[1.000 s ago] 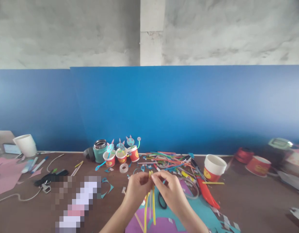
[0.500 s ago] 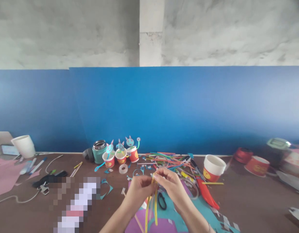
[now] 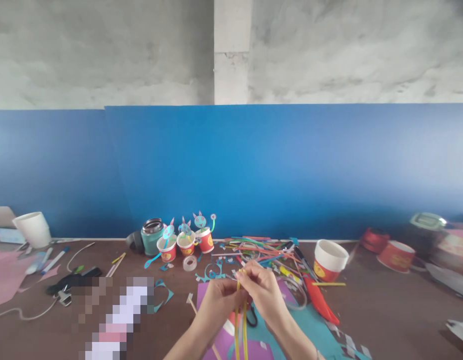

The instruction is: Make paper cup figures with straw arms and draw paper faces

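Observation:
My left hand (image 3: 222, 301) and my right hand (image 3: 262, 291) meet above the middle of the table, fingers pinched together. Between their fingertips are the upper ends of thin yellow straws (image 3: 237, 332), whose two lengths hang down side by side. Whether these are one folded piece or two, I cannot tell. Below lie purple paper (image 3: 262, 351) and teal paper (image 3: 310, 320). Part of a black scissors handle (image 3: 253, 317) shows beside the straws, mostly hidden by my right hand. A thin pale stick (image 3: 204, 325) lies slanted left of them.
Three red-and-white paper cups (image 3: 186, 245) with blue rabbit faces stand at the back, beside a teal flask (image 3: 151, 237) and a tape roll (image 3: 189, 263). Behind my hands lies a pile of coloured straws (image 3: 259, 246). A white-and-red cup (image 3: 331, 260) and a red-handled tool (image 3: 321, 300) are at right.
My hands stay pinched on the yellow straws and have shifted slightly right and down. The hanging lengths have swung right and closer together, and less of the scissors handle shows.

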`<state>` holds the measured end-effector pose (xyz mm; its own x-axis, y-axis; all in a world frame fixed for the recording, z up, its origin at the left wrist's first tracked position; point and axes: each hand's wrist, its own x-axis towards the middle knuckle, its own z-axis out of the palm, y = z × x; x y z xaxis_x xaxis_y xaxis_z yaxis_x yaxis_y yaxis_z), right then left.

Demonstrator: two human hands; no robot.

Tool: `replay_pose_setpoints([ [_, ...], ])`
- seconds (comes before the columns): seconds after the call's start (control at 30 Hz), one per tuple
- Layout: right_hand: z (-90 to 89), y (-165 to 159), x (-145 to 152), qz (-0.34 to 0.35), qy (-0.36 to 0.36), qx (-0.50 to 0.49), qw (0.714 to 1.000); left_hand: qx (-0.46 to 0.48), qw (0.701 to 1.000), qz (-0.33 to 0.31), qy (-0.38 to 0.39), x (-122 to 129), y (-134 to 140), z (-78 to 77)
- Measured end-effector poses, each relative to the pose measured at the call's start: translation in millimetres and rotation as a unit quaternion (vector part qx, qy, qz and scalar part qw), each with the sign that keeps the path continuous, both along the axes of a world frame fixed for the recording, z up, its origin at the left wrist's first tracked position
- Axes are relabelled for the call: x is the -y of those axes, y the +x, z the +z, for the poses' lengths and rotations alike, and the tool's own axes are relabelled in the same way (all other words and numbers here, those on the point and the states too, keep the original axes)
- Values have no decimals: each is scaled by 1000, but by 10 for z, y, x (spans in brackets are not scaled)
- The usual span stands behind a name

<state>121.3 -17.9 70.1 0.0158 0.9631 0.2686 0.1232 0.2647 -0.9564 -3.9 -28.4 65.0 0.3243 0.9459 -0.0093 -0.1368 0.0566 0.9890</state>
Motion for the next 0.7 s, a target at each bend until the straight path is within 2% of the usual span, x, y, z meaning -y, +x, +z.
replay_pose_setpoints([
  [0.13,23,-3,18,60,-74,-41,995,9,999,38,-2,-3,-22,23],
  [0.23,83,7,36,47,-93,-61,993,10,999,49,-21,-11,-45,24],
  [0.4,58,29,-6,99,-50,-47,993,15,999,44,-25,7,-27,17],
  [0.53,26,52,-32,51,36,11,998,51,998,17,-38,31,1,44],
  [0.6,34,63,-35,70,32,25,997,66,996,25,-46,17,-10,49],
  [0.7,18,100,-76,82,-17,19,996,76,995,49,-46,-57,-80,36],
])
